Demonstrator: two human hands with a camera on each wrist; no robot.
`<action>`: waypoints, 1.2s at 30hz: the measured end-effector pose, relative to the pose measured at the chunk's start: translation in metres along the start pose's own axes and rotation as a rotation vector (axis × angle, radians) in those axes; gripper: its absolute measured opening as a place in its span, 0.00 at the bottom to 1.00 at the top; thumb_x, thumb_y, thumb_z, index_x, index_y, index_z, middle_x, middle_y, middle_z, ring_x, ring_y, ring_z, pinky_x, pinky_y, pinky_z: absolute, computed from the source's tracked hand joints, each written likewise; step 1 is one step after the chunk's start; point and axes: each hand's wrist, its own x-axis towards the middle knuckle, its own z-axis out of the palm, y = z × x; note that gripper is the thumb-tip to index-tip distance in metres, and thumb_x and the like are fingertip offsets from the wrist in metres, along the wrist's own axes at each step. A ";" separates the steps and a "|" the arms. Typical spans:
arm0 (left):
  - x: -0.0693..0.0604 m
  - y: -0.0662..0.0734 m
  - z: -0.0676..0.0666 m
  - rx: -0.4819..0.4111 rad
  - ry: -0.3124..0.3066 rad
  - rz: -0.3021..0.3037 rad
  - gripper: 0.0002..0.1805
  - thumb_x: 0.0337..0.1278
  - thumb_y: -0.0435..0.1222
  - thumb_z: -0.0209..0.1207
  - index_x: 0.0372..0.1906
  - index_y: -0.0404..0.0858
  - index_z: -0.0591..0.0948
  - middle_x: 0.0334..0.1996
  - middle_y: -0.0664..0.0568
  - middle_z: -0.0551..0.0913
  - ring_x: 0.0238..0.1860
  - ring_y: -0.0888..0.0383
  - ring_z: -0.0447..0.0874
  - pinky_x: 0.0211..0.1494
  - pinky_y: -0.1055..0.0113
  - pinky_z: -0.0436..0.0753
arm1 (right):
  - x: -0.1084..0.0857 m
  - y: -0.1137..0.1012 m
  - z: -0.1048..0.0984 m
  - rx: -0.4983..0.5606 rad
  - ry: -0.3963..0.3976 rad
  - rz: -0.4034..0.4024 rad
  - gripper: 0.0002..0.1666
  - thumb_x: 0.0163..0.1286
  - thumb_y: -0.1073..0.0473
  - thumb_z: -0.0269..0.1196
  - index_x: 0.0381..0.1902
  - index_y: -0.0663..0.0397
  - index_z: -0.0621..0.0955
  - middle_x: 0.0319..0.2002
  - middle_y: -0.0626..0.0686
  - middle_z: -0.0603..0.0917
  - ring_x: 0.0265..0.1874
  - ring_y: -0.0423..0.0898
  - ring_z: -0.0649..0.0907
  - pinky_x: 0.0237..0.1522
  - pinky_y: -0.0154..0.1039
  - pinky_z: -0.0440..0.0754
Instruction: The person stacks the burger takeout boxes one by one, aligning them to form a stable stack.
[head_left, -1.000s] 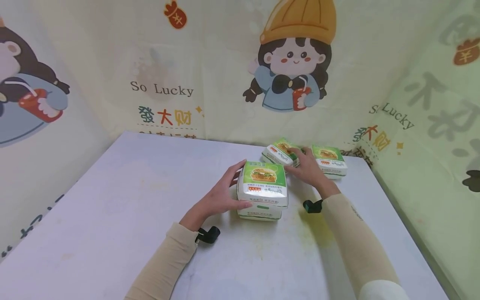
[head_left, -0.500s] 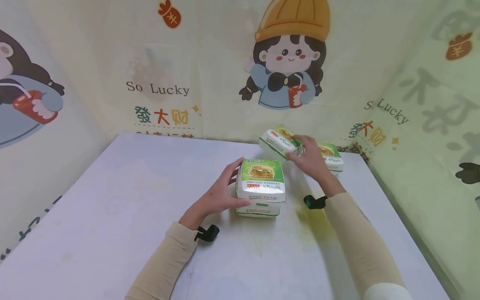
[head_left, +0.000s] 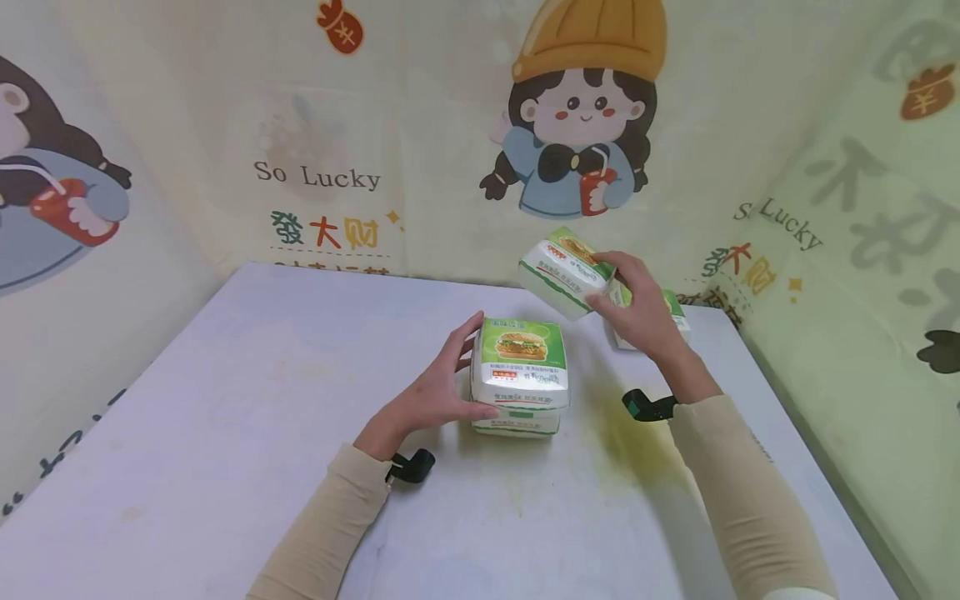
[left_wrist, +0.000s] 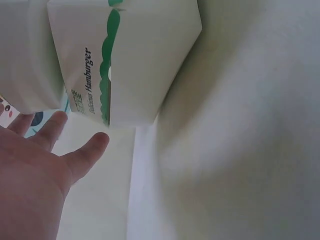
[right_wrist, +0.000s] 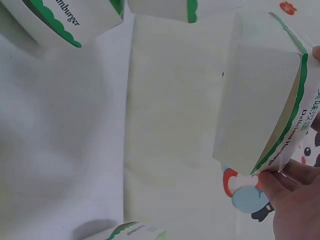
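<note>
Two hamburger boxes are stacked on the table, the upper box (head_left: 521,358) on the lower box (head_left: 517,427). My left hand (head_left: 431,392) holds the stack from its left side, thumb at the front near the seam and fingers toward the back. The left wrist view shows the lower box's side (left_wrist: 135,65) beside the spread fingers. Above and behind the stack, my right hand (head_left: 641,308) grips a third hamburger box (head_left: 566,271), raised off the table and tilted. Its underside (right_wrist: 260,100) shows in the right wrist view, with the thumb at its lower edge.
Another hamburger box (head_left: 675,315) stands at the table's back right, partly hidden behind my right hand. A printed cloth wall (head_left: 442,167) rises at the table's back edge and another along the right. The white table (head_left: 262,400) extends to the left, with a yellowish stain (head_left: 637,442) right of the stack.
My right hand has lifted the third hamburger box off the table, up and slightly right, past the rear box. My left hand stays at the stack.
</note>
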 end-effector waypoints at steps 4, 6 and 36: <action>0.000 0.001 0.000 0.016 -0.008 0.009 0.68 0.39 0.38 0.78 0.79 0.58 0.41 0.80 0.60 0.43 0.78 0.52 0.50 0.77 0.50 0.62 | -0.001 -0.008 -0.003 0.002 -0.006 -0.021 0.34 0.67 0.55 0.63 0.70 0.45 0.69 0.73 0.54 0.62 0.65 0.56 0.69 0.63 0.61 0.73; 0.000 0.001 0.000 0.023 -0.009 0.004 0.68 0.39 0.38 0.78 0.79 0.59 0.41 0.80 0.60 0.44 0.78 0.52 0.51 0.77 0.50 0.62 | -0.003 -0.011 -0.004 0.004 -0.017 -0.023 0.34 0.66 0.56 0.63 0.70 0.45 0.68 0.73 0.53 0.62 0.65 0.56 0.69 0.63 0.61 0.74; 0.001 -0.002 -0.001 -0.013 0.023 -0.015 0.57 0.50 0.53 0.68 0.79 0.59 0.44 0.78 0.63 0.48 0.78 0.54 0.52 0.76 0.48 0.64 | -0.030 -0.044 -0.013 -0.005 -0.126 -0.262 0.37 0.61 0.58 0.65 0.69 0.40 0.71 0.75 0.50 0.62 0.72 0.55 0.65 0.66 0.68 0.69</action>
